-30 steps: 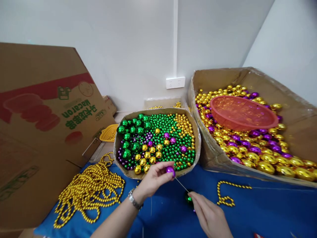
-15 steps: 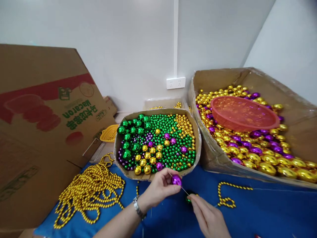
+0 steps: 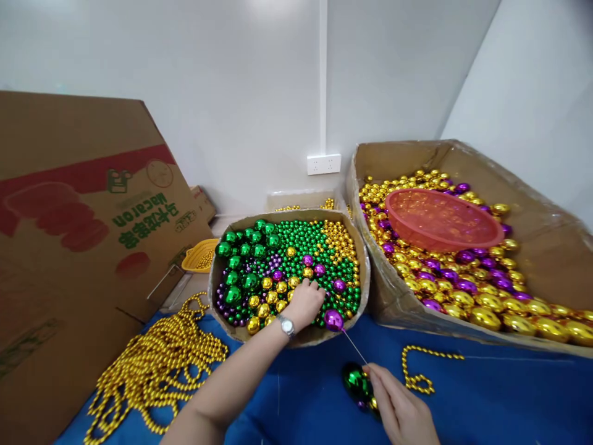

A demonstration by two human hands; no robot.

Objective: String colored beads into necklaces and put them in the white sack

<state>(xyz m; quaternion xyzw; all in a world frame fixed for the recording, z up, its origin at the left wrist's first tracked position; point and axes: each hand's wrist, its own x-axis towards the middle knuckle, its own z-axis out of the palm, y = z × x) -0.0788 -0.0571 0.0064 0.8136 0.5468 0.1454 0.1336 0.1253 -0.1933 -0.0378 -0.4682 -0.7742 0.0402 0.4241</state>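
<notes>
So the thing to worry about here is the purple ball (image 3: pixel 334 320), which sits at the far end of a thin wire (image 3: pixel 354 346) right over the near right edge of the middle box (image 3: pixel 369 272), with nothing but the wire visibly holding it. The right hand (image 3: pixel 401 402) has that wire pinched at its near end, over the blue tabletop (image 3: pixel 315 383), so if the wrist dips the ball could slide off the tip and drop in with the loose beads (image 3: pixel 301 238). Can't tell if the tip pokes out past the ball, so no clue how secure it is. The left hand (image 3: pixel 308 306) is down in the box just inside the near edge, fingers curled among the beads; whether it's gripping one is hidden. It's near the purple ball too, so a careless pull back could knock it. The big green ball (image 3: pixel 356 380) is just beside the right fingertips with a few small beads under it, and if those are strung on the same wire, loosening the pinch might let them slip. Also, the short gold strand (image 3: pixel 417 377) lies just right of that hand, so a sideways swing could snag it.
</notes>
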